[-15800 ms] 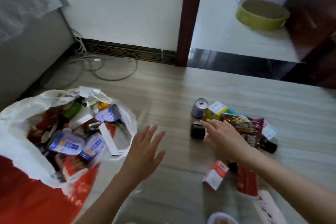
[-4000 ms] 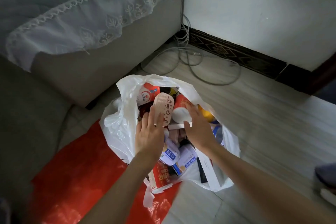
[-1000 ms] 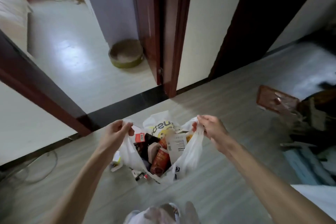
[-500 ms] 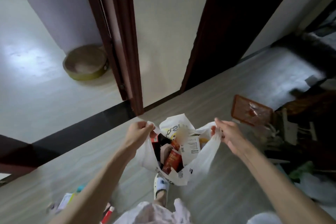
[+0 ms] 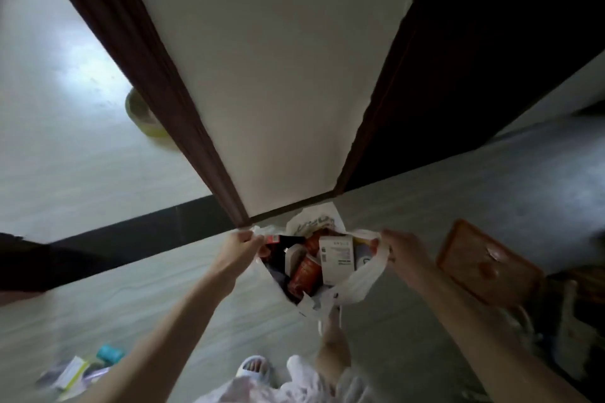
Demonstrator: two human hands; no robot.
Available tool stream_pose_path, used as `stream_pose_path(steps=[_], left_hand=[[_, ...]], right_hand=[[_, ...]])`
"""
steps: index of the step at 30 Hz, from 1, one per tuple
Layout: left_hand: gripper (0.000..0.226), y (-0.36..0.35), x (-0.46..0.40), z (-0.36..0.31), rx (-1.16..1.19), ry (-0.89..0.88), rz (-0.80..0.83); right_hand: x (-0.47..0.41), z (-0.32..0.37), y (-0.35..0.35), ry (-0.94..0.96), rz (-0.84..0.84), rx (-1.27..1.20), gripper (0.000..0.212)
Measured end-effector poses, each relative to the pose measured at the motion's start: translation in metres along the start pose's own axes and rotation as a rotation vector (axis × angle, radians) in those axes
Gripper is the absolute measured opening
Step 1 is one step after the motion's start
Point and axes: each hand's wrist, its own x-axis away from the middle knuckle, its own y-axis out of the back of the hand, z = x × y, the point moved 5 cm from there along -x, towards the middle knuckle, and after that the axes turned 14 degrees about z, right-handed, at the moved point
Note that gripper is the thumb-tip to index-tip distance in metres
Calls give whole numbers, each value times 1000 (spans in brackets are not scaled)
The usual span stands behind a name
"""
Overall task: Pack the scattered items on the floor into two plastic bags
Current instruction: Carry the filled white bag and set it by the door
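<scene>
A white plastic bag (image 5: 355,283) hangs in the air in front of me, full of boxes, a red can and dark bottles. My left hand (image 5: 240,247) grips its left handle and my right hand (image 5: 401,250) grips its right handle, holding the mouth apart. A white box (image 5: 337,255) stands upright in the bag's opening. Several loose items (image 5: 82,370) lie on the floor at the lower left, partly hidden behind my left forearm.
A dark red door frame (image 5: 209,173) and a white wall stand straight ahead, with a dark doorway on the right. An orange-brown tray (image 5: 487,262) and clutter sit at the right. A yellow-green bowl (image 5: 144,118) rests beyond the left doorway. My slippered feet (image 5: 255,370) are below.
The view has swung further right and closer to the wall. Both hands still hold the bag's handles up, and the loose items have come into view at lower left.
</scene>
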Motion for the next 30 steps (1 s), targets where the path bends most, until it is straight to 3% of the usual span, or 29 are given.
stream_pose_path(steps=[4,10,17,24,30], left_hand=[[14,-9,-64,9,68,144,-89],[13,-16,-162,28,134,297,-203],[11,-20,-270,67,225,311,-219],[27,-35,-320,90,142,295,-219],[17,-46,-336,100,183,274,-125]], right_hand=[[-84,20,6,-85,124,172,26],[-213,48,6,-115,163,413,29],[-338,40,-13,-111,236,601,24],[-386,5,-24,-142,253,531,23],[-403,-8,-32,-192,290,488,29]])
